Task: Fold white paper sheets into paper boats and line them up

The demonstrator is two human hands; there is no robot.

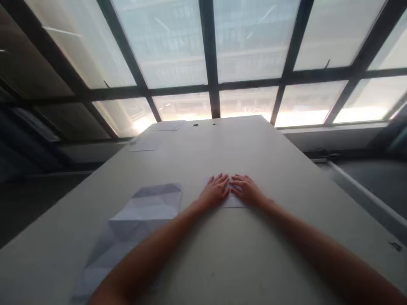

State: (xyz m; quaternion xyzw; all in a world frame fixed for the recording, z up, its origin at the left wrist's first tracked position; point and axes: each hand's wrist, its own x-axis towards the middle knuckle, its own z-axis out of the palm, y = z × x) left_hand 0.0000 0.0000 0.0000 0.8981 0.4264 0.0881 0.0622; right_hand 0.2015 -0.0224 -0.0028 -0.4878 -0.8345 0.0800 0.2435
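Closest to me, the person's two bare forearms reach in over a broad white surface (222,156), the left one crossing in front of a large sheet of creased paper (155,201). That sheet lies to the left, its fold lines marking out slanted panels, some paler and some greyer; its nearer end blurs away, and I can't tell whether the arm touches it. Over near the right edge of the surface sits a small dark thing (396,245), too blurred to make out. Further in, the arms meet at a small white piece of paper (234,202), lying flat in the middle, just right of the creased sheet. The left hand (216,189) is palm down on its left part, flat, fingers stretched forward and slightly apart; the right hand (246,189) lies the same way on the other side, its fingertips close to the left's. Neither is closed around anything. Off past the right edge runs a pale bar (369,195), low down. Toward the far left corner lie a loose sheet (144,145) and, beyond it, more flat papers (168,126). Two small dark spots (195,125) show near the far end, and behind everything stand tall, dark-framed windows (244,42), brightest along their lower panes.
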